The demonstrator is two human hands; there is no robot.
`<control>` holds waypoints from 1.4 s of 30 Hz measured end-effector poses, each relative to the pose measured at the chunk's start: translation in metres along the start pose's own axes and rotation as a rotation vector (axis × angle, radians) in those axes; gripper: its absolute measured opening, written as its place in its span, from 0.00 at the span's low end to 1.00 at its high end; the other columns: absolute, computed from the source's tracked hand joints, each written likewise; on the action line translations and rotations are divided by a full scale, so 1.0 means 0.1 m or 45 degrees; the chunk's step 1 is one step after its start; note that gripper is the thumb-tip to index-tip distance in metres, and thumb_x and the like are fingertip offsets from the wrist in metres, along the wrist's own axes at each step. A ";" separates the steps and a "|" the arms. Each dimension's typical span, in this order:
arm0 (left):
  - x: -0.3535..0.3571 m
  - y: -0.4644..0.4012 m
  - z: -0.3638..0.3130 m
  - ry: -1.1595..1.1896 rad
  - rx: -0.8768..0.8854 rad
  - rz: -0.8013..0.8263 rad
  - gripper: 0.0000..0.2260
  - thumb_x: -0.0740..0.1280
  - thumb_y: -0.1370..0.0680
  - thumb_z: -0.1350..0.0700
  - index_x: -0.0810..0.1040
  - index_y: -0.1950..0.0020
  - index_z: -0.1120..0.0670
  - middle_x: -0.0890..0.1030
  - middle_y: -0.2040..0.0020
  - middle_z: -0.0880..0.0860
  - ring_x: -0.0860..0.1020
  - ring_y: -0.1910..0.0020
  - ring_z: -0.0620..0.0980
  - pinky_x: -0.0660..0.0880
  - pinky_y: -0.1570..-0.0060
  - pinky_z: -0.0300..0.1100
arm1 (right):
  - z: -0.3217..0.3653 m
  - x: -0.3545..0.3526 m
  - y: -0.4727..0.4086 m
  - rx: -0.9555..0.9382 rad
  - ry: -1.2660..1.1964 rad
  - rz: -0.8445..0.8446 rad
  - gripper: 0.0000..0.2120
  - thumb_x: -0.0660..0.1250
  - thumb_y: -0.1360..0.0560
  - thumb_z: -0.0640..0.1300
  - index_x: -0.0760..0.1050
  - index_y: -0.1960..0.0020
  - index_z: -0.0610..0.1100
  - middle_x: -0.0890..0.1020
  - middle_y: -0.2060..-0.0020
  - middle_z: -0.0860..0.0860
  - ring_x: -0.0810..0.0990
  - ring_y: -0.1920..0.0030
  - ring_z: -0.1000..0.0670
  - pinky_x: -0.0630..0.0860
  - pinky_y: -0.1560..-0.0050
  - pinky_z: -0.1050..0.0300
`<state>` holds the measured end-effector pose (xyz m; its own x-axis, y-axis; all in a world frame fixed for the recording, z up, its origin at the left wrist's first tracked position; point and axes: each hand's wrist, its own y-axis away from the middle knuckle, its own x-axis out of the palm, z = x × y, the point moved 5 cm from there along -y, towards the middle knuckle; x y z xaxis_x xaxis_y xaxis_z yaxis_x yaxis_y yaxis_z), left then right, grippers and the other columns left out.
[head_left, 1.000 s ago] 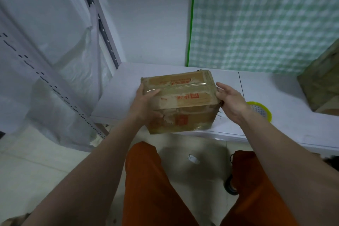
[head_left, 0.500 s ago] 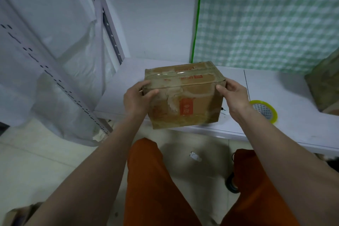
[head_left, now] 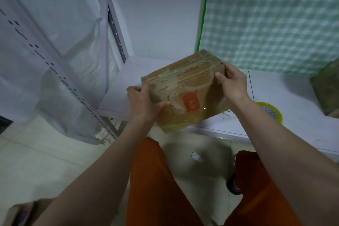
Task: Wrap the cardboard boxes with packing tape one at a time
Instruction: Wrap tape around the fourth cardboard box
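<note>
Both hands grip the cardboard box (head_left: 185, 90) by its ends, left hand (head_left: 145, 103) nearer me, right hand (head_left: 233, 83) farther, long axis slanting up-right, tape roll (head_left: 270, 112) beside my right wrist.

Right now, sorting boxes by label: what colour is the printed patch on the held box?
Orange-red patch, head view.

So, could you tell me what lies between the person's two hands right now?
In the head view, the cardboard box fills that stretch: the left hand grips its near-left end and the right hand its far-right end, tilted over the table edge.
</note>
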<state>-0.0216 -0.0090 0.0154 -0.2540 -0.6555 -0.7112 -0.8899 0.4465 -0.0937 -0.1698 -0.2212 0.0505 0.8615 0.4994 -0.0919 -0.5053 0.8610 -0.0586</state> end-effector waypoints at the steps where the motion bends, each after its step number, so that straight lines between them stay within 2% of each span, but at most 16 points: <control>1: 0.00 0.02 0.00 -0.056 0.026 -0.031 0.30 0.79 0.35 0.46 0.70 0.38 0.48 0.58 0.31 0.54 0.61 0.33 0.55 0.72 0.40 0.48 | 0.08 0.05 -0.01 -0.051 0.038 0.033 0.17 0.64 0.24 0.32 0.76 0.37 0.43 0.81 0.45 0.52 0.79 0.45 0.56 0.74 0.41 0.64; 3: 0.02 0.05 0.01 -0.169 0.073 -0.038 0.30 0.79 0.35 0.44 0.67 0.41 0.49 0.56 0.26 0.52 0.59 0.29 0.56 0.72 0.43 0.49 | 0.21 0.17 -0.03 -0.123 0.117 0.096 0.18 0.63 0.23 0.33 0.75 0.35 0.45 0.80 0.42 0.53 0.77 0.41 0.55 0.73 0.37 0.60; 6: 0.09 0.06 0.05 -0.187 0.086 0.105 0.30 0.75 0.32 0.41 0.64 0.40 0.48 0.70 0.35 0.53 0.70 0.42 0.52 0.71 0.53 0.46 | 0.32 0.32 -0.03 -0.193 0.270 0.140 0.20 0.62 0.22 0.36 0.72 0.32 0.49 0.75 0.37 0.53 0.72 0.37 0.54 0.70 0.32 0.54; 11: 0.15 0.20 0.08 -0.135 0.057 0.160 0.38 0.67 0.26 0.38 0.50 0.22 0.40 0.62 0.28 0.54 0.62 0.31 0.55 0.67 0.36 0.53 | 0.64 0.53 0.04 -0.449 0.497 0.195 0.22 0.62 0.22 0.37 0.68 0.30 0.52 0.69 0.38 0.51 0.68 0.36 0.52 0.66 0.33 0.60; 13: 0.32 0.34 0.03 0.104 -0.081 0.174 0.38 0.66 0.26 0.36 0.51 0.22 0.41 0.66 0.33 0.54 0.65 0.34 0.53 0.69 0.35 0.52 | 0.82 0.70 0.06 -0.648 0.564 0.311 0.23 0.60 0.22 0.34 0.66 0.29 0.46 0.70 0.34 0.48 0.66 0.31 0.50 0.60 0.27 0.55; 16: 0.64 0.54 0.01 0.562 -0.402 0.180 0.27 0.66 0.26 0.37 0.67 0.28 0.43 0.75 0.40 0.48 0.74 0.39 0.52 0.75 0.40 0.53 | 0.71 0.97 0.08 -0.688 0.776 0.580 0.22 0.58 0.22 0.33 0.67 0.29 0.40 0.69 0.30 0.44 0.64 0.28 0.44 0.55 0.28 0.60; 18: 0.83 0.65 0.06 0.917 -0.827 0.307 0.24 0.68 0.23 0.45 0.68 0.29 0.48 0.74 0.38 0.46 0.76 0.42 0.53 0.81 0.52 0.49 | 0.33 0.96 0.10 -0.591 1.078 0.674 0.21 0.58 0.22 0.36 0.68 0.29 0.44 0.65 0.27 0.46 0.60 0.26 0.45 0.53 0.26 0.52; 20: 0.92 0.69 0.07 1.047 -1.009 0.462 0.27 0.70 0.23 0.50 0.66 0.27 0.55 0.74 0.34 0.54 0.77 0.45 0.54 0.81 0.62 0.43 | -0.10 0.74 0.16 -0.310 1.326 0.706 0.20 0.57 0.20 0.42 0.67 0.28 0.51 0.59 0.24 0.53 0.53 0.24 0.47 0.49 0.25 0.41; 24: 0.88 0.54 0.04 0.811 -0.870 0.490 0.30 0.70 0.23 0.49 0.62 0.26 0.56 0.74 0.33 0.59 0.80 0.47 0.56 0.81 0.67 0.44 | -0.48 0.35 0.33 -0.087 1.461 0.616 0.21 0.59 0.20 0.47 0.64 0.27 0.55 0.52 0.22 0.53 0.46 0.23 0.47 0.43 0.26 0.36; 26: 0.82 0.43 0.02 0.495 -0.665 0.498 0.32 0.70 0.24 0.46 0.60 0.26 0.53 0.73 0.32 0.57 0.80 0.45 0.57 0.82 0.53 0.50 | -0.46 0.16 0.39 -0.113 1.449 0.318 0.26 0.63 0.22 0.49 0.61 0.26 0.53 0.49 0.22 0.49 0.44 0.23 0.44 0.44 0.27 0.36; 28: 0.74 0.31 -0.06 0.232 -0.327 0.441 0.33 0.70 0.24 0.46 0.58 0.24 0.48 0.66 0.27 0.54 0.71 0.32 0.55 0.73 0.36 0.54 | -0.49 -0.04 0.46 0.001 1.313 0.007 0.31 0.67 0.24 0.51 0.58 0.26 0.48 0.49 0.23 0.46 0.46 0.24 0.42 0.48 0.27 0.36; 30: 0.68 0.22 -0.22 0.081 0.037 0.429 0.33 0.69 0.23 0.49 0.55 0.22 0.43 0.56 0.23 0.51 0.58 0.25 0.54 0.62 0.28 0.55 | -0.63 -0.20 0.53 0.264 1.082 -0.164 0.36 0.68 0.26 0.54 0.55 0.25 0.44 0.51 0.24 0.43 0.49 0.24 0.40 0.55 0.28 0.36; 32: 0.70 0.15 -0.34 0.019 0.198 0.558 0.33 0.67 0.22 0.49 0.53 0.22 0.42 0.50 0.21 0.49 0.51 0.22 0.55 0.55 0.26 0.55 | -0.79 -0.23 0.58 0.447 0.821 -0.201 0.39 0.69 0.26 0.55 0.52 0.25 0.43 0.56 0.26 0.40 0.58 0.28 0.36 0.62 0.31 0.39; 36: 0.71 0.06 -0.33 -0.049 0.089 0.673 0.32 0.67 0.22 0.49 0.55 0.21 0.47 0.48 0.20 0.51 0.51 0.22 0.53 0.53 0.26 0.49 | -0.72 -0.10 0.58 0.293 0.600 -0.120 0.37 0.69 0.25 0.46 0.52 0.24 0.44 0.61 0.30 0.42 0.66 0.32 0.40 0.65 0.30 0.46; 39: 0.66 0.19 -0.34 -0.058 -0.022 0.595 0.30 0.68 0.22 0.52 0.60 0.24 0.54 0.54 0.25 0.55 0.64 0.29 0.54 0.61 0.29 0.43 | -0.51 -0.01 0.45 0.098 0.554 -0.026 0.36 0.69 0.25 0.39 0.53 0.24 0.45 0.58 0.28 0.45 0.62 0.28 0.47 0.59 0.28 0.55; 42: 0.74 0.44 -0.36 -0.129 0.030 0.590 0.19 0.68 0.22 0.56 0.69 0.34 0.59 0.59 0.32 0.57 0.73 0.42 0.56 0.68 0.35 0.44 | -0.39 0.11 0.23 0.049 0.512 0.083 0.37 0.67 0.24 0.37 0.50 0.23 0.49 0.49 0.24 0.46 0.55 0.25 0.49 0.54 0.30 0.62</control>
<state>-0.0931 -0.0599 -0.0160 -0.5832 -0.3215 -0.7460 -0.6821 0.6926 0.2348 -0.1743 -0.1997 0.0093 0.7357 0.4820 -0.4759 -0.5494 0.8355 -0.0031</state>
